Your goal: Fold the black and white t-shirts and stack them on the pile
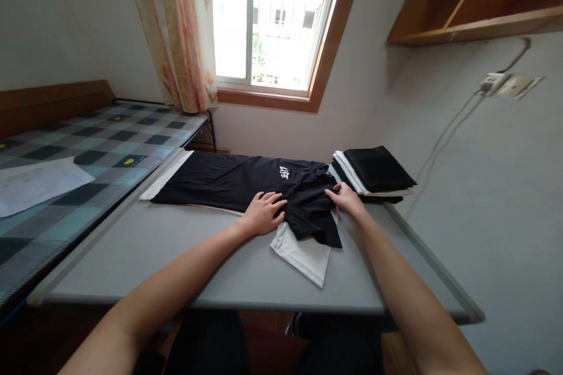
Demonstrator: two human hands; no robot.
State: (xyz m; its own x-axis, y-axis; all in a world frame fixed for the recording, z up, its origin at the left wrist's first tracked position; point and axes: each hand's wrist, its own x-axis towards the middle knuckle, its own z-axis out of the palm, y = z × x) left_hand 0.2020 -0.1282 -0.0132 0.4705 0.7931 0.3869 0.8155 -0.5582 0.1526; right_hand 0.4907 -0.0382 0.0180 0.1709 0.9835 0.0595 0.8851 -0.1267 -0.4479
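A black T-shirt (220, 179) with white lettering lies lengthwise on the grey table (176, 258), its neck end to the right and one sleeve toward me. White cloth (303, 255), shaped like a sleeve, sticks out from under it, and more white shows at its far left end. My left hand (264, 212) rests with fingers spread on the shirt's near edge, by the sleeve. At the shoulder near the collar, my right hand (346, 198) pinches the black fabric between thumb and fingers.
A stack of folded black and white clothes (378, 170) sits at the table's back right. To the left stands a bed with a checked cover (109, 146), papers (39, 184) on it. A socket with cables (495, 83) and a wooden shelf (479, 23) are on the right wall.
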